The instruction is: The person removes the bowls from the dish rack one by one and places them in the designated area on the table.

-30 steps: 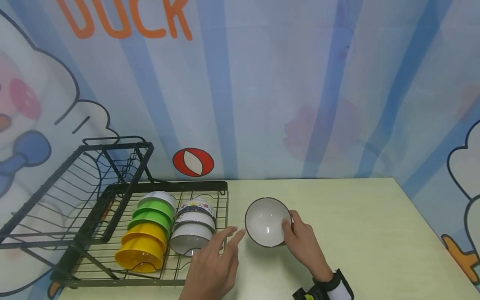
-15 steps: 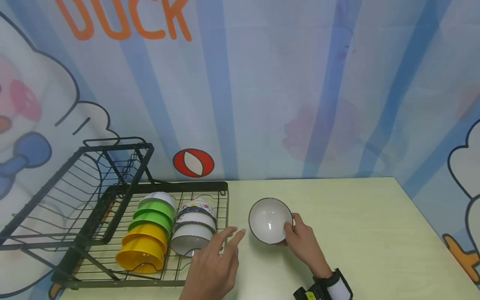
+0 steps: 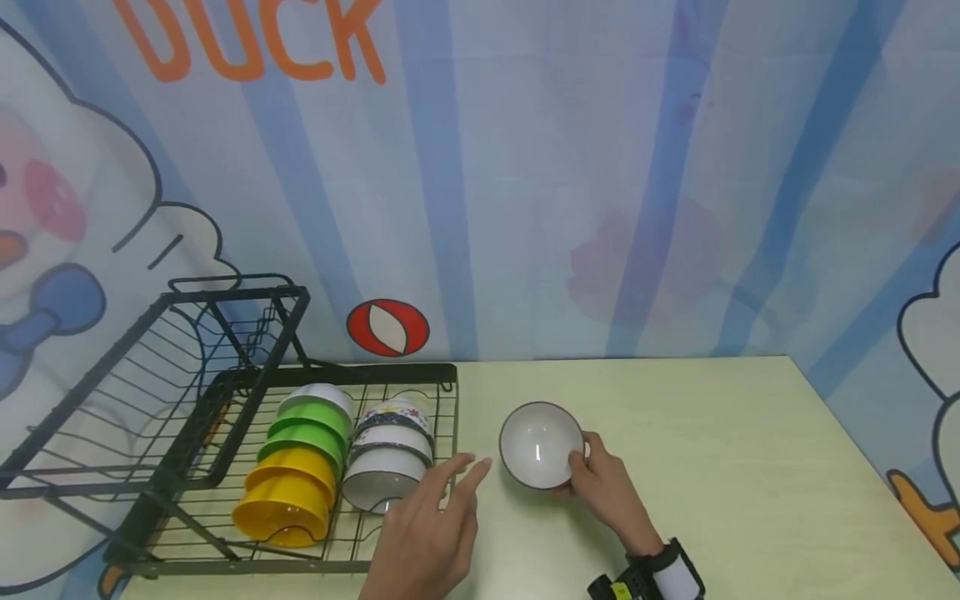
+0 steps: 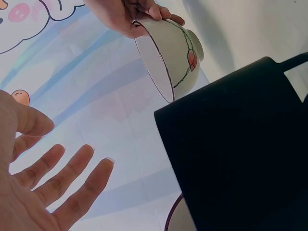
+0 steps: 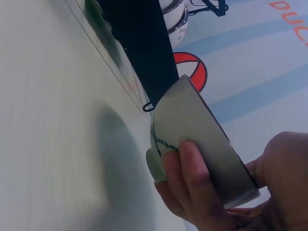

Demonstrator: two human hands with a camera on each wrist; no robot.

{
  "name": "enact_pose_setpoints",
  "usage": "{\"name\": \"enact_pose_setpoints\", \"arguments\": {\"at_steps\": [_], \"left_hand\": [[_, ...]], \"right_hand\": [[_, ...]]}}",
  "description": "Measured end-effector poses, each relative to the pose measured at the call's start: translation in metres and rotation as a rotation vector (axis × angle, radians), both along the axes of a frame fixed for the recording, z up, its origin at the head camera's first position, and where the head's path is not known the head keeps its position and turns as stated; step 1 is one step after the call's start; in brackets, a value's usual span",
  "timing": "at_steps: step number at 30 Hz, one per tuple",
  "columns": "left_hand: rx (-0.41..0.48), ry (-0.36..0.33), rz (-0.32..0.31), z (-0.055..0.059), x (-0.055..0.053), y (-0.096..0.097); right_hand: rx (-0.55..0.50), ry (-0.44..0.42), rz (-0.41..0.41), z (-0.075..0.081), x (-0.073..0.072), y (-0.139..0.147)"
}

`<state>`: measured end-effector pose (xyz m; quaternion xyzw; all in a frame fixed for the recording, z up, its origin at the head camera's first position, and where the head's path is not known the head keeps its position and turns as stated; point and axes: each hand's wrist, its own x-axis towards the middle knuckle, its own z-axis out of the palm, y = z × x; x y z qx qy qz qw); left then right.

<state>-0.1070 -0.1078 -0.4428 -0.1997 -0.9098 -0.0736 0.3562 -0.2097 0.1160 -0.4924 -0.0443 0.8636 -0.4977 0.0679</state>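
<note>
A white bowl [image 3: 537,445] with a dark rim is held above the table, its inside turned toward the head camera. My right hand [image 3: 611,492] grips it by its right side, thumb at the rim and fingers underneath. In the left wrist view the bowl [image 4: 180,57] shows a green line and a red motif on its outside. My left hand [image 3: 427,533] hovers by the rack's front right corner, fingers extended and apart, holding nothing. In the right wrist view the fingers [image 5: 192,168] press the bowl's outer wall.
A black wire dish rack [image 3: 300,567] stands at the left, its upper tier [image 3: 112,400] tilted. It holds a row of yellow bowls [image 3: 281,508], green bowls [image 3: 303,437] and a white one, beside white bowls [image 3: 382,479]. A printed curtain [image 3: 525,183] hangs behind the pale table [image 3: 750,467].
The right hand has shifted the bowl slightly to the right, away from the left hand. The left hand has stayed in place.
</note>
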Motion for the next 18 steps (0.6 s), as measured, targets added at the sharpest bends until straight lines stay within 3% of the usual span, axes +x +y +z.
{"name": "enact_pose_setpoints", "arguments": {"at_steps": [8, 18], "left_hand": [[0.008, 0.027, -0.031, 0.0016, -0.0017, -0.0019], [-0.069, -0.032, 0.056, 0.0018, -0.0012, -0.0045]], "right_hand": [[0.031, 0.001, 0.001, -0.0016, -0.0003, 0.0004], [0.077, -0.021, 0.015, -0.0027, -0.0021, 0.0039]]}}
